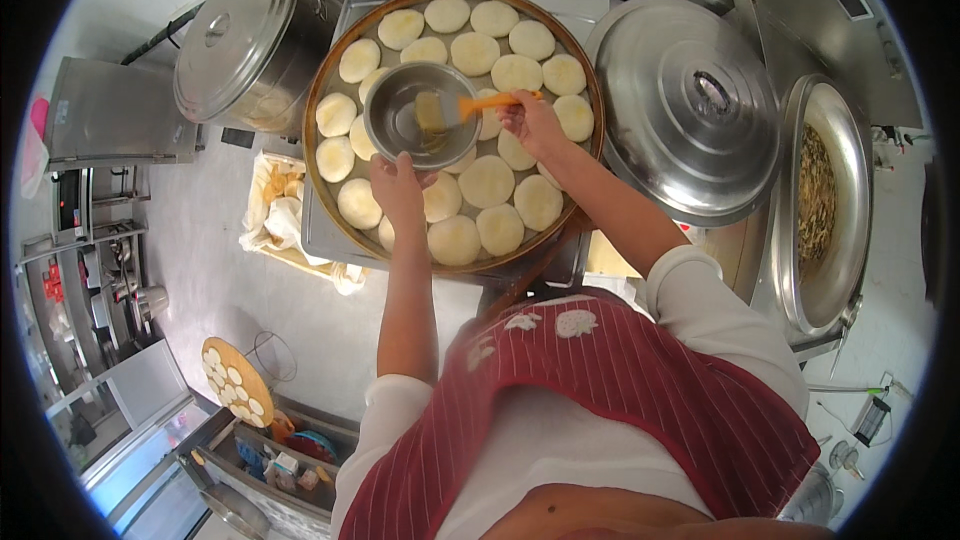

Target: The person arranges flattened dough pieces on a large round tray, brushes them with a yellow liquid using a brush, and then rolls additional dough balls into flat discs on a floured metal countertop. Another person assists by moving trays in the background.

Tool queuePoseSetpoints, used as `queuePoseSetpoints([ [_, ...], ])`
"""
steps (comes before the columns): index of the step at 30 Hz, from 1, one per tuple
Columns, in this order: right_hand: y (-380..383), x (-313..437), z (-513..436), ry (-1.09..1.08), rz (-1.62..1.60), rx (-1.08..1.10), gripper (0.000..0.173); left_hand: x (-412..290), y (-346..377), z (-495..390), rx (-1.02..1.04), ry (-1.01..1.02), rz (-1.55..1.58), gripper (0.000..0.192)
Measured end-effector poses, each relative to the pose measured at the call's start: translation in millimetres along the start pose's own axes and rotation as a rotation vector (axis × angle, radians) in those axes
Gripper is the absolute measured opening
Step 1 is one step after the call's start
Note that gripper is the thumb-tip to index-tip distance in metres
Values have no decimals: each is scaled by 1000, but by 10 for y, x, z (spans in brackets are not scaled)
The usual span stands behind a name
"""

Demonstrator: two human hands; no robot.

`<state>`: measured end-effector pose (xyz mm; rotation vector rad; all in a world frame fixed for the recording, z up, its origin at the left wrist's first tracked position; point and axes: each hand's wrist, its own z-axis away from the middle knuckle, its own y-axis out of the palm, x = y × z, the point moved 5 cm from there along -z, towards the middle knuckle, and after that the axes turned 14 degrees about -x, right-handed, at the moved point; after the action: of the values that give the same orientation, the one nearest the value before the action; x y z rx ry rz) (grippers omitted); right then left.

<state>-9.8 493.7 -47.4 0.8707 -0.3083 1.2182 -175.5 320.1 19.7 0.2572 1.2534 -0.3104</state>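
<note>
My left hand (403,191) grips the near rim of a round metal bowl (386,101) and holds it over a large round pan (598,101). In my right hand (532,122) is a pastry brush (484,103) with an orange handle; its bristles are down inside the bowl, where a little yellowish liquid shows. Flat round pieces of pale dough (486,181) cover the pan, several with yellowish patches on top. The bowl hides some of the pieces behind it.
A large domed metal lid (682,105) lies right of the pan. Further right stands a wide metal basin (844,240) with dark shredded food. A lidded metal pot (240,37) is at the left. Below it sits a cloth-lined box (259,202). A round board (262,382) with dough discs is lower left.
</note>
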Motion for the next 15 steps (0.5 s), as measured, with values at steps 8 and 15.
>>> queuePoseSetpoints([
  [8, 885, 929, -923, -521, 154, -173, 30, 80, -270, -93, -45, -26, -26, 17],
  [15, 1197, 1356, -1174, -1119, 866, -308, 38, 190, -802, -115, -130, -85, -84, 14],
])
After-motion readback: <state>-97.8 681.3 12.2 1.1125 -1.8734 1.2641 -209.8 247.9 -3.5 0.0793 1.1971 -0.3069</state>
